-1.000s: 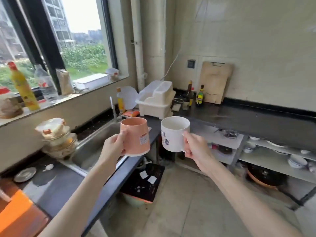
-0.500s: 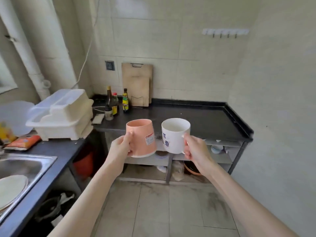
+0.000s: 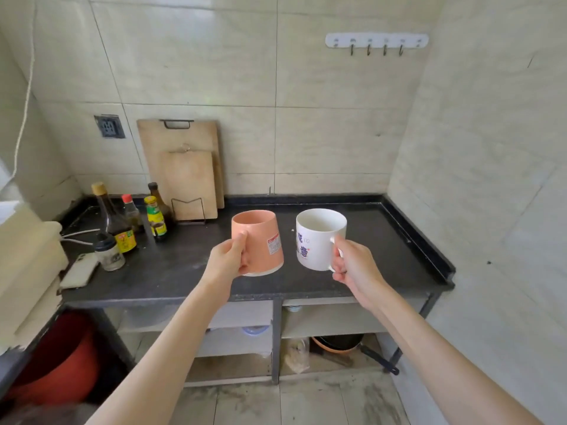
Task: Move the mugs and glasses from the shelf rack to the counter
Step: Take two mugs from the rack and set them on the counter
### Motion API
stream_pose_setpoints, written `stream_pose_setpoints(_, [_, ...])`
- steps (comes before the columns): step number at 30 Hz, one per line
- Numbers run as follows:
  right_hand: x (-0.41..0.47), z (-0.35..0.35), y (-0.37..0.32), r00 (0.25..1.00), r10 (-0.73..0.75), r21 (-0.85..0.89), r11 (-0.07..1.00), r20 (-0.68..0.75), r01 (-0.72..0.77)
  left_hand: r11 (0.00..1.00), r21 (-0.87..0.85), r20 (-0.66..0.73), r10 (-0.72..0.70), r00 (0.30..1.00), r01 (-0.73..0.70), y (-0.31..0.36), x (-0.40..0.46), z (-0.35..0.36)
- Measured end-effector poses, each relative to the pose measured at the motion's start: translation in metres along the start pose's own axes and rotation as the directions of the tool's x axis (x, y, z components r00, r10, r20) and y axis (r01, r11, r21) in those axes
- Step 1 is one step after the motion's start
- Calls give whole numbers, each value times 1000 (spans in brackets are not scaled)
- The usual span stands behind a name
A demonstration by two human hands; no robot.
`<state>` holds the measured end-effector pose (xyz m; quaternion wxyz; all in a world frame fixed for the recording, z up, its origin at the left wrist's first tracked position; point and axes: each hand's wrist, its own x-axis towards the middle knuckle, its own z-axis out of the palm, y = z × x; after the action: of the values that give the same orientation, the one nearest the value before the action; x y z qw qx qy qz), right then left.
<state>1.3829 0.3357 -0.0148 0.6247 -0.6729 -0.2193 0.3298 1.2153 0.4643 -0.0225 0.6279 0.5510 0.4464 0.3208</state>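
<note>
Above the dark table (image 3: 383, 240), at the middle of the view, both hands hold a mug each in the air. At about 9 o'clock of the pair, the left hand (image 3: 227, 260) grips the pink mug (image 3: 260, 237), its fingers curled round the near side and the thumb laid up the wall; the mug is nearly upright, mouth tipped slightly away, a small label on its right side. Just beside it at 3 o'clock, apart by a narrow gap, the white mug (image 3: 316, 240) with blue print hangs from the right hand (image 3: 356, 268), whose fingers are clamped through and round the handle. Both mugs look empty.

Toward 10 o'clock on the table stand several sauce bottles (image 3: 118, 223) and a small dark-capped jar (image 3: 108, 251), with a phone (image 3: 80, 271) lying flat near the table's front edge. Two wooden cutting boards (image 3: 187, 179) lean on the tiled wall at 11 o'clock, beside a wall socket (image 3: 109, 126). At 1 o'clock a white hook rail (image 3: 376, 40) is fixed high on the wall. Below the table, open shelves hold a pan (image 3: 340, 342) at 5 o'clock, and a red bucket (image 3: 61, 363) sits at 8 o'clock.
</note>
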Motion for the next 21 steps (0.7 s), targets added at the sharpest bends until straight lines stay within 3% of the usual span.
stream_pose_setpoints(8, [146, -10, -8, 998, 62, 9, 998, -21, -62, 999, 11, 35, -44, 998, 43, 4, 136, 60])
stream_pose_setpoints(21, [412, -27, 19, 968, 247, -177, 956, 48, -235, 977, 51, -41, -205, 978, 207, -25, 352, 174])
